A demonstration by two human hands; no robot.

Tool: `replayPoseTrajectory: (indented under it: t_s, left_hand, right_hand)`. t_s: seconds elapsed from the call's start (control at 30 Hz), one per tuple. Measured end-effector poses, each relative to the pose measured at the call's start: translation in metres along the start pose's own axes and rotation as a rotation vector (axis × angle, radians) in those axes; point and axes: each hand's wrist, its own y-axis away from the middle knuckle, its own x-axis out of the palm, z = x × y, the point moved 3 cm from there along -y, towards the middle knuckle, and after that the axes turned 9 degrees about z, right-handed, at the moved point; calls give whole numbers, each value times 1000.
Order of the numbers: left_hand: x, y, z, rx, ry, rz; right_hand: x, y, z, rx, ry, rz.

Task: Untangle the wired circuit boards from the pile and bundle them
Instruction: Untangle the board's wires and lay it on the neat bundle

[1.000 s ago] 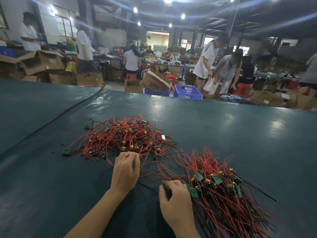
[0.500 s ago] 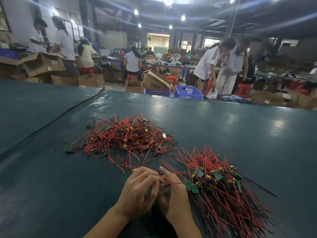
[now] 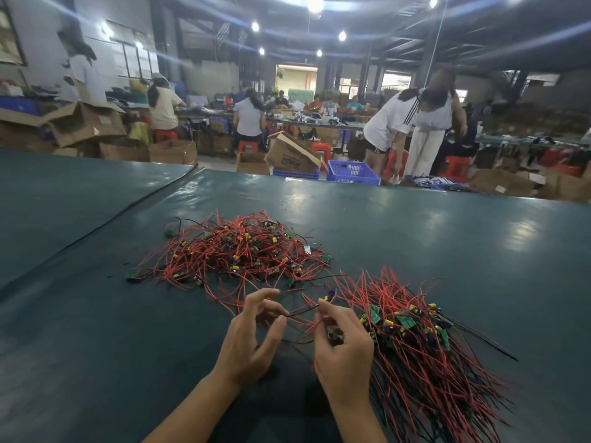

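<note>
The left hand had its grip pinched on the free end of a thin black wire, thumb against fingertip, with the index finger lifted clear. The right hand pinched the same wire's far stretch together with a red lead. Its fingers were curled over what looked like a small green circuit board, mostly hidden in the palm.

Both hands hovered just above the dark teal worktop. They sat between the tangled pile of red-wired boards farther off and the combed-out bundle of boards with long red and black leads just beside the right hand.

The main risk seemed to be snagging. Stray red strands from the pile trailed under and between the hands, so a loop caught round the held piece could drag more boards along. A hard tug against such a catch might strain the joint where the thin lead meets the board. The bundle lay unbound and fanned out, so a careless placement across it could knot the leads together again.
</note>
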Motion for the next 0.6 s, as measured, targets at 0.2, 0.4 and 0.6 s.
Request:
replayPoseTrajectory:
  t_s: [0.2,0.4,0.6]
  left_hand:
    - [-3,-1,9,-132,201,-102]
    - [4,0,4,-126,105,32]
    - [9,-3,-5,-83,38,58]
  right_hand:
    - [-7,-5,6,-14,-171,-140]
    - [0,-5,-1,419,-716,-177]
    - [6,-2,-1,686,-926,-162]
